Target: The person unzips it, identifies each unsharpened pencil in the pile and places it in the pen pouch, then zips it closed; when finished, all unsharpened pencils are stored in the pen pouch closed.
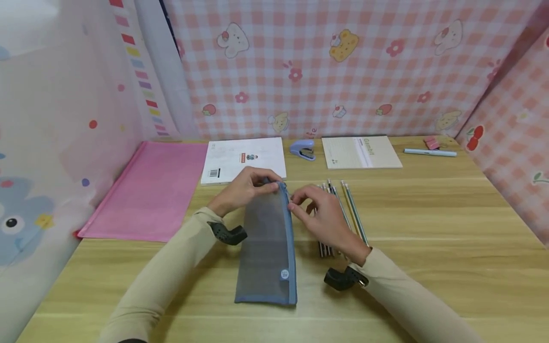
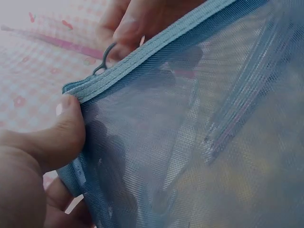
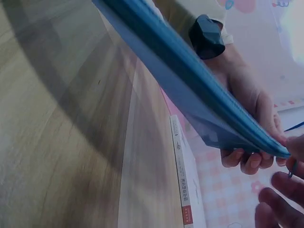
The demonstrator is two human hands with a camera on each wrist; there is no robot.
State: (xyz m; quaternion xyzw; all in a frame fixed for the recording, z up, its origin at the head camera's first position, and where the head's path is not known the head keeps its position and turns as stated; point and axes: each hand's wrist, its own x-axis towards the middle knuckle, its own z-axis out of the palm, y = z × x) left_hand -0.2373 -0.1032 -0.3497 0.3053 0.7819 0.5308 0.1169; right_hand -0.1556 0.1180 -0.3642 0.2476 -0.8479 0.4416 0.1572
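A blue-grey mesh zipper pouch (image 1: pixel 266 247) hangs tilted over the table, its zipper edge toward the right. My left hand (image 1: pixel 249 188) grips the pouch's far corner, thumb on the near face and fingers behind, as the left wrist view shows. My right hand (image 1: pixel 323 214) pinches the zipper pull (image 2: pixel 105 59) close to that same corner. Under and beside the right hand lie several pencils (image 1: pixel 353 209), partly hidden by it. In the right wrist view the pouch (image 3: pixel 190 90) is seen along its zipper edge.
A pink folder (image 1: pixel 150 190) lies at left, beside a white book (image 1: pixel 231 162). Along the back are a purple stapler (image 1: pixel 303 149), a notebook (image 1: pixel 362 152), a light-blue pen (image 1: pixel 430 152) and a pink binder clip (image 1: pixel 431 142). Patterned cloth walls bound the wooden table (image 1: pixel 450 267).
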